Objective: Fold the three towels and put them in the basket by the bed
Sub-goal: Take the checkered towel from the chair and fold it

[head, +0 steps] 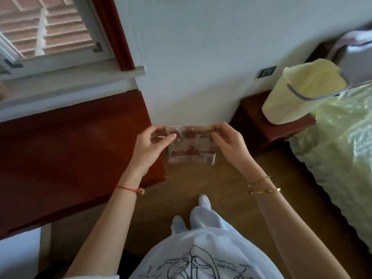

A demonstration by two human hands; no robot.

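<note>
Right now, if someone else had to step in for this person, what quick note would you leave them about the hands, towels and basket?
Left hand: pinches the top left corner of the small red-and-beige checked cloth towel.
Right hand: pinches its top right corner.
The towel hangs between them above the wooden floor, already folded small.
The pale yellow perforated plastic basket stands on the dark red wooden nightstand beside the bed; its contents are hidden.
Left: put this towel in the basket. The other two towels are not in view.
</note>
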